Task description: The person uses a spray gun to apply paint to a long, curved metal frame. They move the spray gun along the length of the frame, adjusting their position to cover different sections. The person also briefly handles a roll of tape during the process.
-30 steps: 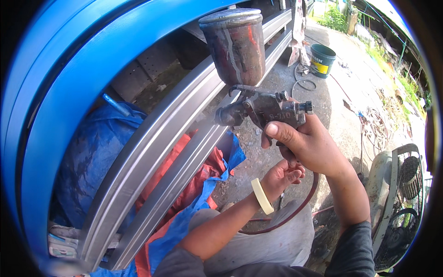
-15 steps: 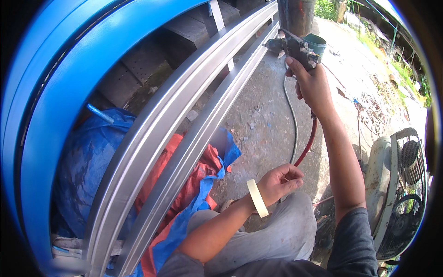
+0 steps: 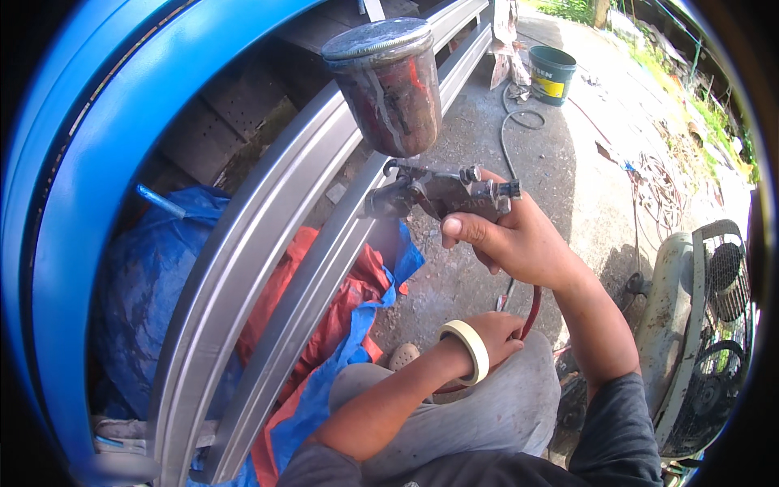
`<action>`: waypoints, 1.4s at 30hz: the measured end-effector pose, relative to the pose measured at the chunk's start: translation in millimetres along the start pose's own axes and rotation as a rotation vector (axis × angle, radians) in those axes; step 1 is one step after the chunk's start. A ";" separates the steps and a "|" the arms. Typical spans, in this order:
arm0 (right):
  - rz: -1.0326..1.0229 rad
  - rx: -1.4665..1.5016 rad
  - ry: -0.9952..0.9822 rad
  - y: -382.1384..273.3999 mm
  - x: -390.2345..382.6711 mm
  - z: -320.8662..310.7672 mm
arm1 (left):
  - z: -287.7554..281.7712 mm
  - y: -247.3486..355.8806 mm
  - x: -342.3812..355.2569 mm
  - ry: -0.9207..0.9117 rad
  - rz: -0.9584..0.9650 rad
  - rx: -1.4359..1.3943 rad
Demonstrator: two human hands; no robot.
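My right hand (image 3: 519, 243) is closed round a dark spray gun (image 3: 442, 195) with a paint-streaked metal cup (image 3: 385, 101) on top. The nozzle points left at two grey metal rails (image 3: 215, 308), with faint mist below it. A red hose (image 3: 535, 302) runs down from the gun. My left hand (image 3: 499, 333) is lower, over my grey-clad knee beside the hose, fingers curled; what they hold, if anything, is hidden. A cream tape roll (image 3: 479, 357) circles my left wrist.
A blue curved panel (image 3: 73, 219) borders the left. Blue tarp (image 3: 154, 284) and red sheeting (image 3: 284, 284) lie beneath the rails. A green bucket (image 3: 552, 73), hoses (image 3: 653, 195) and concrete floor (image 3: 454, 276) lie beyond. A rusty compressor (image 3: 665, 333) is at the right.
The gun went away from me along the rails, then came back nearer, slightly left of where it began. My left hand has dropped lower and turned back-up.
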State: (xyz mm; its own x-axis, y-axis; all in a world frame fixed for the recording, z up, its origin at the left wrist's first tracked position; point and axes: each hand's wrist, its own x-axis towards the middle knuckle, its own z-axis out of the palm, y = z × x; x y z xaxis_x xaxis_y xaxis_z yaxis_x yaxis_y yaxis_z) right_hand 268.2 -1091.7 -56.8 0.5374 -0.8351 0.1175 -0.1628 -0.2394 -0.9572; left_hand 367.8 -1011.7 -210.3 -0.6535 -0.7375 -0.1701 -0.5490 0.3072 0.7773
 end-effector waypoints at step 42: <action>0.634 0.114 0.163 -89.1 -20.6 130.7 | -29.4 126.2 -155.5 0.959 -0.551 -1.661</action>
State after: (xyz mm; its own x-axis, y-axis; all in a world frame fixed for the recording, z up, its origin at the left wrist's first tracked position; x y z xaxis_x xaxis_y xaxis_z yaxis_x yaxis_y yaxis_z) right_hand 379.7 -988.5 -8.4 0.2328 -0.8633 -0.4479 -0.3128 0.3696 -0.8750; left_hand 415.3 -875.9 -67.9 0.1371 -0.7367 -0.6622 0.7447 -0.3642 0.5593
